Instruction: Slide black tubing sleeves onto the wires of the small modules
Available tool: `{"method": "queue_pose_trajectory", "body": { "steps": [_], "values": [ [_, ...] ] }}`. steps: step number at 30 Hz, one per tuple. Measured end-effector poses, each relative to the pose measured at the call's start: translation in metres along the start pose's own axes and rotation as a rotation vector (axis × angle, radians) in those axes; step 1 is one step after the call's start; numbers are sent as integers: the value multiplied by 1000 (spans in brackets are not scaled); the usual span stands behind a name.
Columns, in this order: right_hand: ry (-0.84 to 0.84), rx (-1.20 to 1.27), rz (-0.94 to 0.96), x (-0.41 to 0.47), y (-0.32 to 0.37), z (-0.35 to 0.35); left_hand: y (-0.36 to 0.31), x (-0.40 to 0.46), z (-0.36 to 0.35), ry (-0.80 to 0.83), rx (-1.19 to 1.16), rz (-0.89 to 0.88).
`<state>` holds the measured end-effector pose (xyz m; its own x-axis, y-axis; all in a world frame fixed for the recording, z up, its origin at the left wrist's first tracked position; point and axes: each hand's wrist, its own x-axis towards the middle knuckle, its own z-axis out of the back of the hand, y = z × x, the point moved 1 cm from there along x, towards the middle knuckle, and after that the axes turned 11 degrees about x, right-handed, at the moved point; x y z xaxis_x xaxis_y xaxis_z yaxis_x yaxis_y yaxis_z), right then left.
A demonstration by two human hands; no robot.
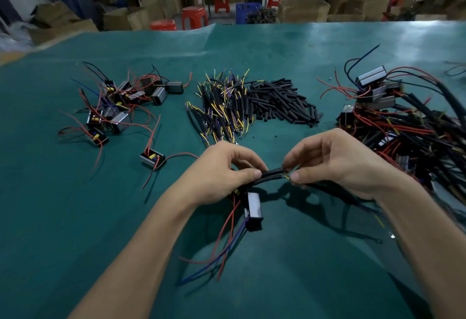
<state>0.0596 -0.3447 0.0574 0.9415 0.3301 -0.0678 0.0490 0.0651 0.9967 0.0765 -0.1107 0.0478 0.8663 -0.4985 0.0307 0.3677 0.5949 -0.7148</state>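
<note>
My left hand pinches a black tubing sleeve between thumb and fingers above the green table. My right hand pinches the yellow wire ends sticking out of the sleeve's right end. A small black module hangs below my left hand, with red and blue wires trailing down toward me. A loose pile of black tubing sleeves lies at the table's middle back.
A heap of modules with red wires lies at the left, one single module nearer me. A bundle of sleeved yellow wires lies centre. A tangle of modules with sleeved wires fills the right. Green mat covers the table.
</note>
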Motion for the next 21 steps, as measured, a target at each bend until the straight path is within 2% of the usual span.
{"method": "queue_pose_trajectory", "body": {
  "steps": [5,10,15,21],
  "values": [
    [-2,-63,-6,-1,0,3,-9,8,0,21,205,-40],
    [-16,-122,19,1,0,-2,-15,12,-6,21,267,-62],
    [-47,-7,28,0,1,0,-10,11,-11,90,6,-43],
    [-77,-81,-4,3,-3,-2,2,8,-24,70,-353,11]
  ]
}}
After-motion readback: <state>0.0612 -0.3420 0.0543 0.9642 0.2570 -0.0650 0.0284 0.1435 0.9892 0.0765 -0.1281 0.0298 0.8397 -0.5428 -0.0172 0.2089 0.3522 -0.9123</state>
